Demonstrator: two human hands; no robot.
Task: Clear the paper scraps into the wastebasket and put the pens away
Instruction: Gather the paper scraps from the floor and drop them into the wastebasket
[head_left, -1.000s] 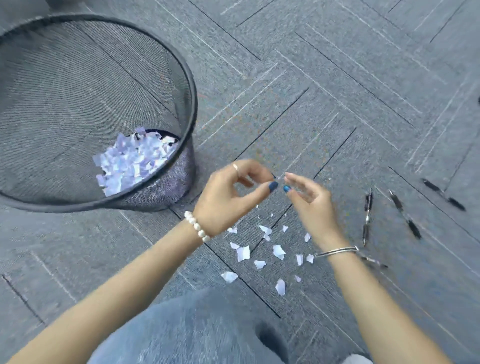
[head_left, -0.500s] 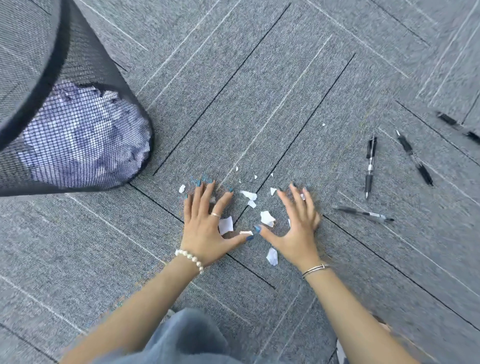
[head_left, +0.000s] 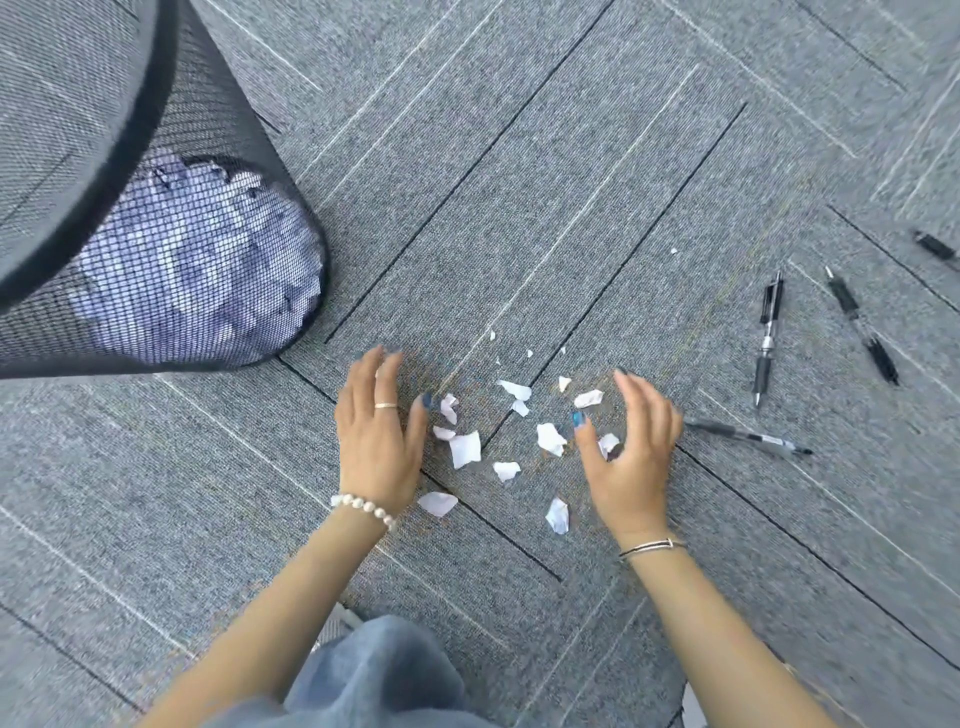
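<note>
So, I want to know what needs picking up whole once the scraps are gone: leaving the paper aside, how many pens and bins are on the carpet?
Black pens: 4 (the last one is cut off by the right edge of the picture)
Mesh wastebasket: 1
Total: 5

Left hand (head_left: 378, 441): thin ring, blue-painted nails
Left wrist: white pearl bracelet (head_left: 363, 508)
Right hand (head_left: 631, 457): blue-painted nails
Right wrist: thin silver bangle (head_left: 652, 547)
Arms: bare, no sleeves
Legs, 6 o'clock: blue denim (head_left: 374, 675)
</note>
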